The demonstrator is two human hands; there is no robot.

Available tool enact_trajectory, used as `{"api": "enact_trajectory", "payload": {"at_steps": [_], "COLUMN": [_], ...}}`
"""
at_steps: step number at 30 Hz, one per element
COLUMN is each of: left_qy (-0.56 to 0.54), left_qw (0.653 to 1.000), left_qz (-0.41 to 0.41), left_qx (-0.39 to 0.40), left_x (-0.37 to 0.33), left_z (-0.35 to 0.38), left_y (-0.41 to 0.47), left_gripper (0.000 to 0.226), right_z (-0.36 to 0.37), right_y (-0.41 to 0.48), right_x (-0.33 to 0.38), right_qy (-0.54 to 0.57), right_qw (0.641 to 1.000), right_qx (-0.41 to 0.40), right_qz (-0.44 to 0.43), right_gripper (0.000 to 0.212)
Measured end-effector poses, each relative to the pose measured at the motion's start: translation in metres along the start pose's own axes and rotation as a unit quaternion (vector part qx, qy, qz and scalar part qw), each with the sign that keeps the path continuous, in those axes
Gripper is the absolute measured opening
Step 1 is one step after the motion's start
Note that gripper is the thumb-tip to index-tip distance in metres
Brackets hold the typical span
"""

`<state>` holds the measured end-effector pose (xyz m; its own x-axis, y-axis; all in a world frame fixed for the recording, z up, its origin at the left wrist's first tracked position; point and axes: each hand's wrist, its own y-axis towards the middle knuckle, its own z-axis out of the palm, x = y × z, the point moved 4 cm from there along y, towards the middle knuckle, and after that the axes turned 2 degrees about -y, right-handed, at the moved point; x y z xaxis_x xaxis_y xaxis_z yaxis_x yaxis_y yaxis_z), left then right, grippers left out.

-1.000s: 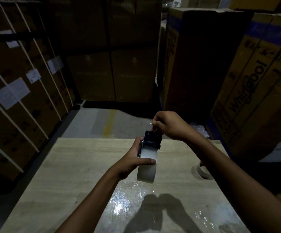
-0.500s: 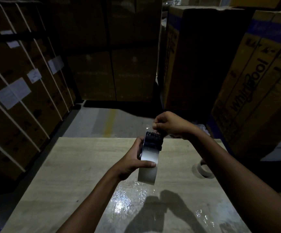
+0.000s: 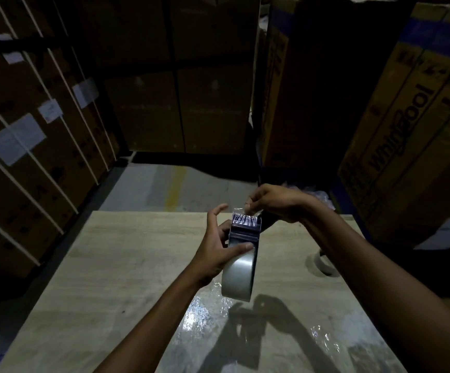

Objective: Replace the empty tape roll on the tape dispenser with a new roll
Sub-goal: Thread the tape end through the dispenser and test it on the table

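Observation:
My left hand [image 3: 217, 250] grips a full roll of clear tape [image 3: 238, 275] mounted in a dark tape dispenser [image 3: 245, 230], held upright above the wooden table [image 3: 110, 278]. Its thumb lies across the roll and its index finger is lifted. My right hand [image 3: 275, 201] pinches the loose tape end [image 3: 241, 211] just above the dispenser's head. An empty tape core [image 3: 324, 261] lies on the table at the right, partly behind my right forearm.
Crumpled clear plastic film [image 3: 205, 310] lies on the table's near part. Tall cardboard boxes [image 3: 406, 117] stand close at the right, back and left. A strip of concrete floor [image 3: 178, 184] runs beyond the table's far edge.
The right hand has drawn the tape end up past the dispenser head, so a short stretch of tape now shows. The left index finger has lifted off the dispenser.

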<state>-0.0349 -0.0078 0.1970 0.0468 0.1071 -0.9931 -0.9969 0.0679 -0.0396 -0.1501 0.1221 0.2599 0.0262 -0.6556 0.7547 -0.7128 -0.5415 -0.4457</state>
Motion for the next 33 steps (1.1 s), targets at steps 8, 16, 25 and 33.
{"api": "enact_trajectory", "payload": {"at_steps": [8, 16, 25, 33], "left_qy": [0.043, 0.070, 0.018, -0.014], "left_qw": [0.998, 0.997, 0.994, 0.999], "left_qz": [0.050, 0.045, 0.058, 0.020], "left_qx": [0.018, 0.006, -0.091, 0.036], "left_x": [-0.013, -0.023, -0.025, -0.029], "left_z": [-0.003, -0.007, -0.022, -0.038], "left_y": [0.001, 0.002, 0.005, 0.002], "left_gripper": [0.075, 0.052, 0.051, 0.054], "right_z": [0.007, 0.032, 0.146, 0.145], "right_y": [0.000, -0.005, -0.027, -0.023], "right_x": [-0.004, -0.028, -0.082, -0.077], "right_qy": [0.072, 0.239, 0.682, 0.664], "right_qw": [0.995, 0.970, 0.729, 0.747], "right_qx": [0.057, 0.001, 0.063, -0.027], "right_qz": [0.030, 0.037, 0.000, 0.019], "right_gripper": [0.018, 0.023, 0.071, 0.052]}}
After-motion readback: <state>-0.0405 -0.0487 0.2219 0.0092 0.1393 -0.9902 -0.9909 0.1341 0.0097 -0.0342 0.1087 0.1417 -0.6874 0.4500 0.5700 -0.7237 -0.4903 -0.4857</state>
